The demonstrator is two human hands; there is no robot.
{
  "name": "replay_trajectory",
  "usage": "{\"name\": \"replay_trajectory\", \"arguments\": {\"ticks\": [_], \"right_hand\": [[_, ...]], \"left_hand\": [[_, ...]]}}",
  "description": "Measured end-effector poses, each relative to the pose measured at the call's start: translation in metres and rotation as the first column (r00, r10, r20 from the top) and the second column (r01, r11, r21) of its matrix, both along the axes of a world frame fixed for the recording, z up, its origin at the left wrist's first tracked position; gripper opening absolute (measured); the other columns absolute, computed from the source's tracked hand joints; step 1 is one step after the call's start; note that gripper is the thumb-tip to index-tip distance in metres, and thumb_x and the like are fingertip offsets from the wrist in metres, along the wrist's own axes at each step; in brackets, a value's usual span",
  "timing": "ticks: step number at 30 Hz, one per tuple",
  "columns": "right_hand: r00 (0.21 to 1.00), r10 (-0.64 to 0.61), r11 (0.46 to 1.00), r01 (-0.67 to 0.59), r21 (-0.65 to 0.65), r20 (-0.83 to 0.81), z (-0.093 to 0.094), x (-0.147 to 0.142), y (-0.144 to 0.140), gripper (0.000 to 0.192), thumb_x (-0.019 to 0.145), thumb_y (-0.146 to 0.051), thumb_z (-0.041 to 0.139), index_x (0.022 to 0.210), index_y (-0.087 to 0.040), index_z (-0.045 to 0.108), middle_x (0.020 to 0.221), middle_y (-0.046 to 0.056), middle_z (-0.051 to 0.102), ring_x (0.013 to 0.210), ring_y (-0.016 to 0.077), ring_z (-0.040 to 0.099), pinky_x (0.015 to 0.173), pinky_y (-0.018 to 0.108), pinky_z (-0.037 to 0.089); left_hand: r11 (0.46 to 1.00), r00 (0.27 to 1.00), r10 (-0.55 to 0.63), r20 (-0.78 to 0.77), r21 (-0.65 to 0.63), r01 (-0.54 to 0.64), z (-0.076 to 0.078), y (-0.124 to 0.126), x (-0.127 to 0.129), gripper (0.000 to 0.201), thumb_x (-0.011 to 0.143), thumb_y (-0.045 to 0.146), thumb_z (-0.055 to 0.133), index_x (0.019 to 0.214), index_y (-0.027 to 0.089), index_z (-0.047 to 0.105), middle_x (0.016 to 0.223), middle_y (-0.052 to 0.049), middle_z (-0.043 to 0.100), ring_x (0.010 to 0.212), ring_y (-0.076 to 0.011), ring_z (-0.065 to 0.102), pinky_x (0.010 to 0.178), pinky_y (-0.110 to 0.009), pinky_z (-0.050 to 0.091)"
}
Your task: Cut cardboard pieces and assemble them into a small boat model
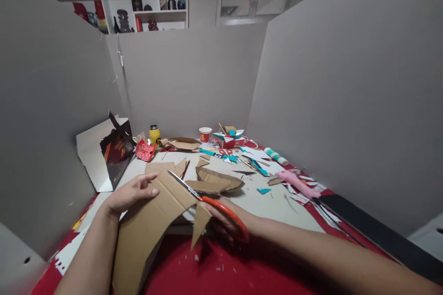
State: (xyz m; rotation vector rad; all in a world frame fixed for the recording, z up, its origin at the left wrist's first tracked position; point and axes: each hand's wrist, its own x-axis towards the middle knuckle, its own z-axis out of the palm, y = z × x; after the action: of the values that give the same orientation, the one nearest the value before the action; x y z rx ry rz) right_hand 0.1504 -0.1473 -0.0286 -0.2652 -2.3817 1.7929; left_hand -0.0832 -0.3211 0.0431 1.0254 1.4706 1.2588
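Note:
A large brown cardboard piece (148, 226) with a curved cut edge is gripped at its upper left by my left hand (134, 192), thumb on top and fingers partly hidden behind it. My right hand (221, 219) holds orange-handled scissors (228, 214). Their blades straddle the cardboard, one lying over its top face near the right edge. A pointed cardboard strip (200, 226) hangs down beside the blades. Just beyond the scissors lies a curved, boat-shaped cardboard piece (221, 179) on the white work surface.
Behind are a yellow bottle (154, 134), a paper cup (205, 134) and a red box (231, 142) with scraps. A pink glue gun (299, 184) with a cord lies right. A dark printed carton (116, 154) leans left. Grey partitions (187, 78) enclose the table; red cloth (194, 267) shows in front.

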Motion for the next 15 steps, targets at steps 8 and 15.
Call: {"name": "replay_trajectory", "arguments": {"ticks": [8, 15], "right_hand": [[0.988, -0.152, 0.937, 0.155, -0.313, 0.034, 0.017, 0.014, -0.007, 0.058, 0.079, -0.075, 0.048, 0.071, -0.018, 0.052, 0.036, -0.011, 0.034, 0.025, 0.0052, 0.031, 0.027, 0.017, 0.038], [0.984, -0.163, 0.905, 0.122, -0.409, -0.068, 0.018, 0.024, -0.01, 0.053, 0.079, -0.072, 0.052, 0.077, -0.018, 0.053, 0.039, -0.011, 0.035, 0.028, 0.0051, 0.032, 0.032, 0.018, 0.04]], "left_hand": [[0.777, 0.53, 0.532, -0.661, 0.133, -0.615, 0.016, -0.031, -0.042, 0.054, 0.087, 0.041, 0.052, 0.136, 0.02, 0.051, 0.115, -0.011, 0.072, 0.095, -0.0277, 0.071, 0.08, -0.037, 0.057], [0.577, 0.104, 0.413, -0.905, 0.171, -0.799, 0.006, -0.012, -0.054, 0.061, 0.084, 0.037, 0.052, 0.139, 0.009, 0.049, 0.13, -0.026, 0.06, 0.121, -0.0437, 0.055, 0.097, -0.055, 0.043]]}}
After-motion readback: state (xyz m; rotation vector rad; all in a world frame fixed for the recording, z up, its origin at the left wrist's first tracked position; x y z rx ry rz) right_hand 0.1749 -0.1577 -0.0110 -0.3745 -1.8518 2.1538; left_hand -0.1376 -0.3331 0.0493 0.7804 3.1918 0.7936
